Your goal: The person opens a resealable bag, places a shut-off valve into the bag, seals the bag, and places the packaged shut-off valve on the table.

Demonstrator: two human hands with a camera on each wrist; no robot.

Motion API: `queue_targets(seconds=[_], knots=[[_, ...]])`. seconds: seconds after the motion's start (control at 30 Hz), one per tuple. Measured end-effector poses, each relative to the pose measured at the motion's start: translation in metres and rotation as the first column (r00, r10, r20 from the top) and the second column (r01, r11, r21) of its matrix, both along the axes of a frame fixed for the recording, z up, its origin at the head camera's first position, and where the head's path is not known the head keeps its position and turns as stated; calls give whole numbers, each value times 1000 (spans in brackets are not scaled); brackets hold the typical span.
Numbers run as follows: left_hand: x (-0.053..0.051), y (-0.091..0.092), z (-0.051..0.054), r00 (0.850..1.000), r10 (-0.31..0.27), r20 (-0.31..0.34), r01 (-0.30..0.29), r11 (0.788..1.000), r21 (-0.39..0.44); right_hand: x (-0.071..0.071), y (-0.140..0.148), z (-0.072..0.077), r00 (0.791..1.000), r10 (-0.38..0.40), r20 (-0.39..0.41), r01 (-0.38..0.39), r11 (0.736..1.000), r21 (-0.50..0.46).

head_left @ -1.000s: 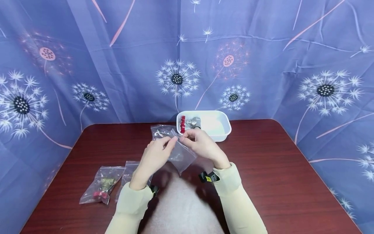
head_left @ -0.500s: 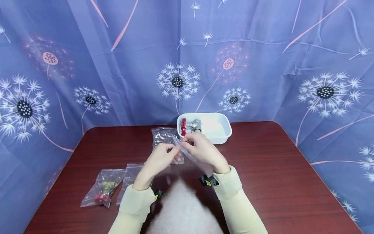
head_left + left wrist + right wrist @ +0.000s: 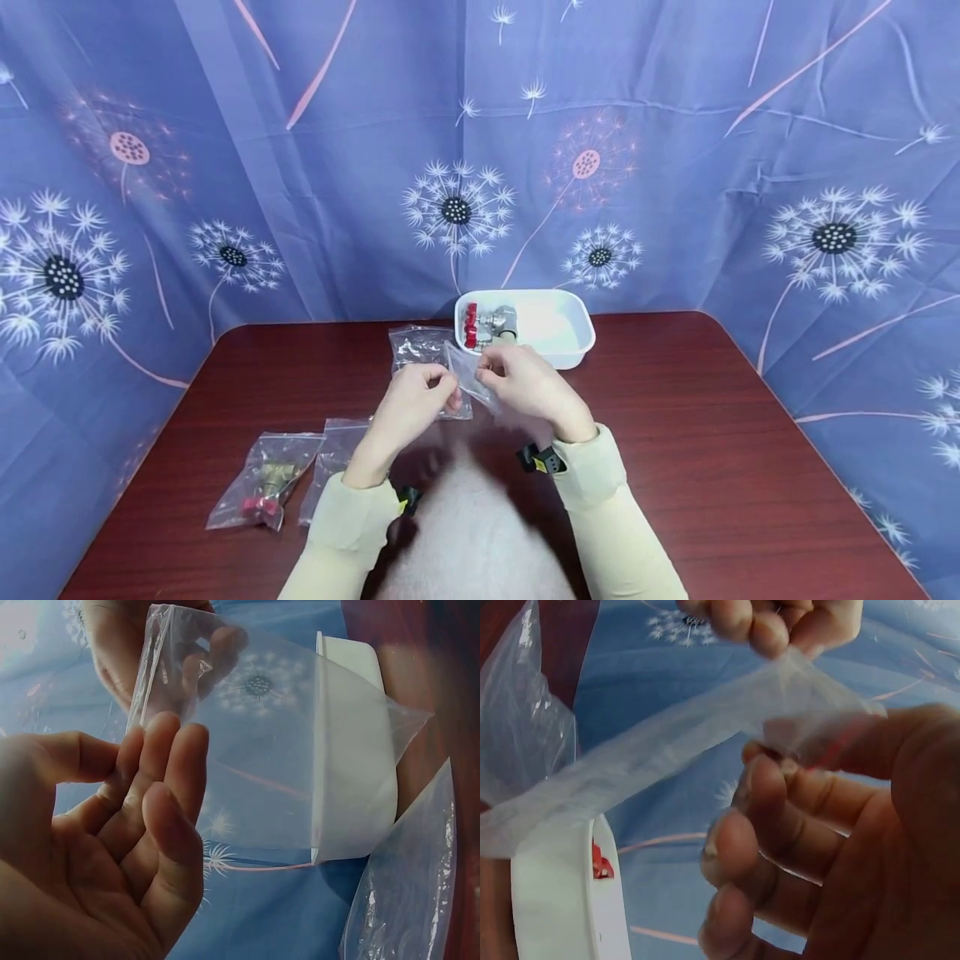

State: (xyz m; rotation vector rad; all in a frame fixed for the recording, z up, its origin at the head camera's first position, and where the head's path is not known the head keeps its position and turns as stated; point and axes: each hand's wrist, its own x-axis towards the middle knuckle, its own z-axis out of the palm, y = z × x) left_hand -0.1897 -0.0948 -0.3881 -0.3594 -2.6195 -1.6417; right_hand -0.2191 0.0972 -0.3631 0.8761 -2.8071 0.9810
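Note:
A clear zip bag (image 3: 262,735) hangs between my hands, over the front of a white plastic tray (image 3: 562,325). My left hand (image 3: 408,408) pinches the bag's zip edge with thumb and forefinger, its other fingers loosely bent. From the other side, my right hand (image 3: 528,383) pinches the same edge; in the right wrist view the film covers part of that thumb. Nothing shows inside the bag. In the tray lie metal valves (image 3: 505,321) with red handles (image 3: 471,325), at its left end.
Another clear bag (image 3: 420,342) lies left of the tray. Nearer on the left are a bag holding a brass-coloured valve with a red handle (image 3: 262,500) and a further clear bag (image 3: 333,446), partly behind my left arm. A blue curtain (image 3: 337,208) stands behind the table.
The bag has turned from lying broad between my hands to a narrower, more edge-on view. My hands have come slightly apart over the last half second.

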Motion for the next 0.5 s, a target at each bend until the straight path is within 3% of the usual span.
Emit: queue_targets(seconds=[0.17,0.37,0.5], knots=[[2,-1,1,999,-34,-4,34,997,-66,-5,8,-3,995,-92,-27,92,996,4],[11,0,11,996,-94,13,95,980,-173,-11,18,-5,981,-187,-49,186,982,-20],[18,4,17,988,-150,36,154,970,-187,-14,20,-7,981,-190,-48,189,981,-35]])
